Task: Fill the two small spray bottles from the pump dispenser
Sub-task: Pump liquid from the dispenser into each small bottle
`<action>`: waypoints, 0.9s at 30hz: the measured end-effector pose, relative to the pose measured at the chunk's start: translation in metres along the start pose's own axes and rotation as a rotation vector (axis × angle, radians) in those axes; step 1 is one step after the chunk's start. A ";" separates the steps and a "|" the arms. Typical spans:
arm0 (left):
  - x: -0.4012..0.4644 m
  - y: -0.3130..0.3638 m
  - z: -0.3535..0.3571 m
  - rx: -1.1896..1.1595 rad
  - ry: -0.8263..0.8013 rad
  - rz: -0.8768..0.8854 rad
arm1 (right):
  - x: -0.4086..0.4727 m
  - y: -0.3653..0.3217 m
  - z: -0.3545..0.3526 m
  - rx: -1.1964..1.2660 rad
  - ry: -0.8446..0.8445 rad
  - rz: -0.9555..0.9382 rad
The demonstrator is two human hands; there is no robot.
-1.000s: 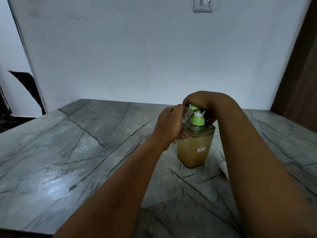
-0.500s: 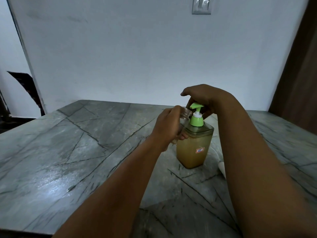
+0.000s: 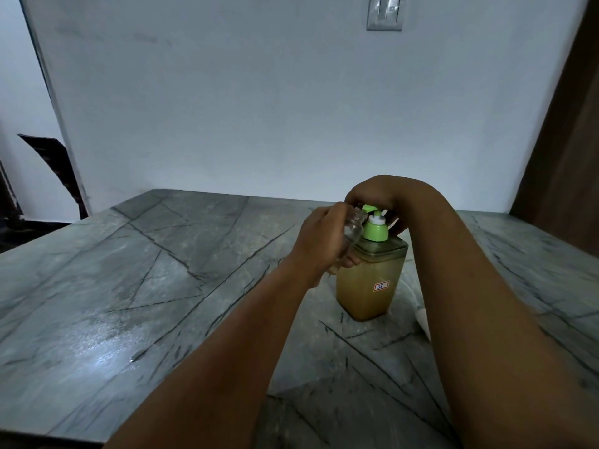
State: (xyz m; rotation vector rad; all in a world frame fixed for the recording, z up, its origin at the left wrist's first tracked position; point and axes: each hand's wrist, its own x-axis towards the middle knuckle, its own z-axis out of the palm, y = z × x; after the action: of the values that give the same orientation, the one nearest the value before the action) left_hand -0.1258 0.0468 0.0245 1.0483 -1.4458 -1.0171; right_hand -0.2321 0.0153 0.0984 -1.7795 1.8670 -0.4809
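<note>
A square pump dispenser (image 3: 366,286) of amber liquid with a green pump collar (image 3: 375,231) stands on the grey stone table (image 3: 162,286). My left hand (image 3: 321,241) grips a small clear bottle (image 3: 354,223), tilted, its open neck right beside the green nozzle. My right hand (image 3: 376,196) arches over the pump head with its fingers curled down around it, and the head sits low. Most of the small bottle is hidden by my left fingers. A second small bottle is not in sight.
A white object (image 3: 421,315) peeks out on the table behind my right forearm; what it is cannot be told. A wall with a light switch (image 3: 385,11) rises behind the table, and a brown wooden panel (image 3: 567,157) stands at the right.
Half a second ago the pump head was up under my raised right hand; now the hand has pushed it down. My left hand keeps the small bottle at the nozzle.
</note>
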 end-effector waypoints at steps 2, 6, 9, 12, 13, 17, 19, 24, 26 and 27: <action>0.000 0.000 0.000 -0.009 0.004 0.005 | 0.000 0.000 0.002 -0.039 -0.010 0.000; 0.000 -0.001 0.001 -0.015 0.003 0.014 | 0.000 0.002 0.002 0.012 -0.006 -0.012; 0.000 -0.001 0.000 -0.020 -0.005 0.024 | 0.002 0.005 -0.004 0.145 -0.011 -0.006; 0.000 -0.001 0.000 -0.023 -0.009 0.036 | 0.001 0.005 -0.005 0.167 -0.016 -0.007; -0.001 -0.001 0.000 -0.024 -0.010 0.038 | 0.000 0.004 -0.004 0.152 -0.014 -0.012; -0.001 0.000 -0.001 -0.024 -0.013 0.026 | -0.002 0.002 -0.002 0.068 -0.002 -0.035; -0.001 0.000 -0.001 -0.030 -0.013 0.022 | -0.003 0.002 -0.001 0.029 0.002 -0.036; 0.002 -0.003 -0.001 -0.018 -0.014 -0.001 | 0.001 0.002 0.002 -0.006 -0.011 -0.024; 0.002 -0.004 -0.001 -0.020 -0.020 -0.001 | 0.004 0.004 0.002 0.044 -0.011 -0.025; 0.002 -0.004 -0.002 -0.027 -0.023 0.004 | 0.007 0.006 0.000 0.109 -0.015 -0.024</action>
State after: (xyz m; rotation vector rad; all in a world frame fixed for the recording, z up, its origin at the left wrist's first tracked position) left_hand -0.1240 0.0441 0.0217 1.0165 -1.4481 -1.0460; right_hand -0.2367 0.0093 0.0942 -1.7309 1.7768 -0.5659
